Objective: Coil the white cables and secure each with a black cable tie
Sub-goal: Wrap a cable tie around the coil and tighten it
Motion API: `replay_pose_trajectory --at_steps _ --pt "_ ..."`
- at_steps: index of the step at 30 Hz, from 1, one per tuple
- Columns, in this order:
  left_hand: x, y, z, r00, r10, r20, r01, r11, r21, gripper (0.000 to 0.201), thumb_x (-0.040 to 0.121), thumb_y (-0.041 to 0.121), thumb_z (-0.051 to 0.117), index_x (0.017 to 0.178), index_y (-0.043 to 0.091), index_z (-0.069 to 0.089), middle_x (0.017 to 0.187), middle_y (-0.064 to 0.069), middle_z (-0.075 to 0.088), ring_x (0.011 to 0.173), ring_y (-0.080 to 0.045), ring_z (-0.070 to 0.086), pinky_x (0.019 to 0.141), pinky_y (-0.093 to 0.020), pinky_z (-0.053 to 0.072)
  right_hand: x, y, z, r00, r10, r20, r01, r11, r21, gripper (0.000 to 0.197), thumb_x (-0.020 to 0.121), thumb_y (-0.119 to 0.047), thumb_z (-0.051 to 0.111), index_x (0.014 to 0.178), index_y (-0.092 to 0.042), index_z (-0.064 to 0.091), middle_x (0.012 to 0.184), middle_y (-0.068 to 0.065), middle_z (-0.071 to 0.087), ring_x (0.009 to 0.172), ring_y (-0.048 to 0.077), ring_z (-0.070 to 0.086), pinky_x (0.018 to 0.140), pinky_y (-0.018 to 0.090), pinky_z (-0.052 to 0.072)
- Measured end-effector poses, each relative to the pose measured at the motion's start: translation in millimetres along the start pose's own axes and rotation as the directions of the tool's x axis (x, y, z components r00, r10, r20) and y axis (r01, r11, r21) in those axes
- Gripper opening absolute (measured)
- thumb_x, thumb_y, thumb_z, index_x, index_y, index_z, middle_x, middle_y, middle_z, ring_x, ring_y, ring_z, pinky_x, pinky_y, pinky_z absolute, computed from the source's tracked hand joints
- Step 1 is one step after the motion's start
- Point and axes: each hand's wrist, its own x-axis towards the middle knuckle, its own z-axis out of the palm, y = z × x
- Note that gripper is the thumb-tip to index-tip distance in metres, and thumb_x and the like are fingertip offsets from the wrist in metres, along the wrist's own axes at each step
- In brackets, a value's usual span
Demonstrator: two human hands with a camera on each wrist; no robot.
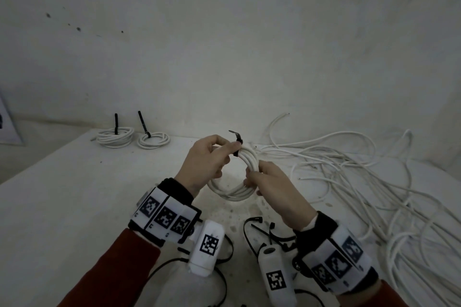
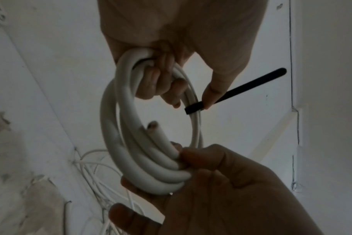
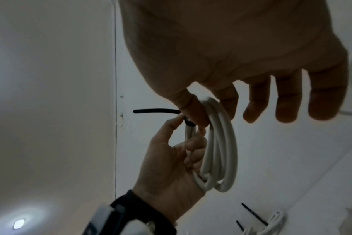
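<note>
left hand (image 1: 208, 159) clasps coil (image 1: 233, 190), thumb on tie (image 1: 236, 148) | right hand (image 1: 270, 183) pinches coil | 2 tied coils (image 1: 132, 137) far left | loose cables (image 1: 361, 182) right | spare ties (image 1: 259, 230) under wrists

I see a white table (image 1: 62, 194), surface stained near its front middle. Two tied cable coils (image 1: 115, 136) (image 1: 154, 140) lie side by side at the far left edge, tie tails sticking up. Loose white cables (image 1: 361, 182) sprawl over the right side. Spare black ties (image 1: 259, 229) lie at the front.
</note>
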Motion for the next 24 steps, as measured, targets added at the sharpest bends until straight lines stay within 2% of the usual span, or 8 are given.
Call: replay_pose_trajectory --at_steps 2,4,5,8,12,16,19,24 --pt "2.0 -1.3 -1.6 0.999 -0.027 0.023 0.029 0.996 -0.08 0.022 0.093 0.024 0.055 0.082 0.005 0.056 0.053 -0.001 0.047 0.046 -0.012 0.032 0.044 -0.022 0.028 2.6 5.7 -2.4 0.999 0.032 0.003 -0.032 0.998 0.053 0.02 0.082 -0.017 0.058 0.087 0.002 0.054 0.087 0.015 0.056 0.079 0.024 0.057 0.075 0.043 0.054" --pt "5.0 -1.7 -5.6 0.998 -0.053 0.039 0.059 0.983 -0.175 0.023 0.096 0.016 0.043 0.083 0.001 0.056 0.06 -0.009 0.056 0.046 -0.014 0.036 0.048 -0.026 0.032 2.3 7.2 -6.9 0.997 0.056 0.047 -0.066 0.965 0.253 0.007 0.091 -0.005 0.058 0.094 0.001 0.056 0.088 0.016 0.062 0.075 0.02 0.063 0.071 0.037 0.06" --pt "5.8 -1.5 -8.1 0.997 -0.067 0.039 0.074 0.976 -0.206 0.025 0.095 0.011 0.039 0.082 0.0 0.057 0.064 -0.012 0.061 0.047 -0.015 0.04 0.05 -0.027 0.036 1.5 6.2 -9.9 0.997 0.054 0.057 -0.07 0.944 0.323 0.008 0.092 -0.004 0.058 0.098 0.002 0.057 0.087 0.016 0.065 0.073 0.02 0.065 0.068 0.034 0.061" --pt "6.0 -0.8 -14.3 0.994 -0.1 0.036 0.105 0.972 -0.212 0.024 0.094 0.002 0.034 0.088 0.002 0.057 0.08 -0.017 0.068 0.057 -0.02 0.054 0.06 -0.03 0.047 3.4 6.6 -15.9 0.999 0.036 0.026 -0.044 0.922 0.386 0.019 0.091 -0.008 0.062 0.106 0.003 0.058 0.091 0.018 0.068 0.074 0.023 0.067 0.068 0.035 0.061" --pt "7.4 -2.9 -20.4 0.991 -0.116 0.063 0.124 0.98 -0.152 0.021 0.094 0.002 0.041 0.094 0.005 0.062 0.09 -0.013 0.071 0.069 -0.021 0.065 0.069 -0.032 0.052 8.1 10.8 -17.0 0.998 0.048 -0.047 -0.025 0.915 0.404 0.023 0.09 -0.006 0.063 0.11 0.001 0.055 0.095 0.021 0.069 0.074 0.024 0.066 0.069 0.038 0.06" --pt "10.5 -8.2 -23.6 0.993 -0.106 0.043 0.11 0.988 -0.112 0.017 0.094 0.005 0.046 0.1 0.005 0.062 0.091 -0.014 0.068 0.075 -0.022 0.066 0.067 -0.031 0.055 12.0 15.0 -17.9 0.997 0.058 -0.053 -0.028 0.892 0.452 0.025 0.09 -0.006 0.062 0.113 0.0 0.054 0.099 0.022 0.07 0.076 0.024 0.067 0.069 0.038 0.061" --pt "14.0 -13.7 -25.4 0.996 -0.091 0.016 0.092 0.994 -0.063 0.016 0.093 0.003 0.051 0.104 0.004 0.063 0.086 -0.011 0.066 0.072 -0.017 0.066 0.065 -0.027 0.056 17.3 17.4 -16.7 0.997 0.073 -0.033 -0.048 0.878 0.477 0.024 0.089 -0.002 0.063 0.111 0.0 0.055 0.102 0.025 0.068 0.078 0.026 0.067 0.07 0.038 0.061" --pt "32.2 -32.7 -42.1 0.985 -0.161 -0.057 0.148 0.97 -0.192 0.024 0.092 -0.006 0.047 0.103 0.004 0.065 0.09 -0.013 0.067 0.076 -0.018 0.065 0.067 -0.024 0.056 53.1 16.3 3.9 0.984 0.175 0.035 -0.164 0.808 0.566 0.024 0.088 0.006 0.061 0.107 0.0 0.049 0.086 0.018 0.067 0.071 0.025 0.065 0.061 0.035 0.061"
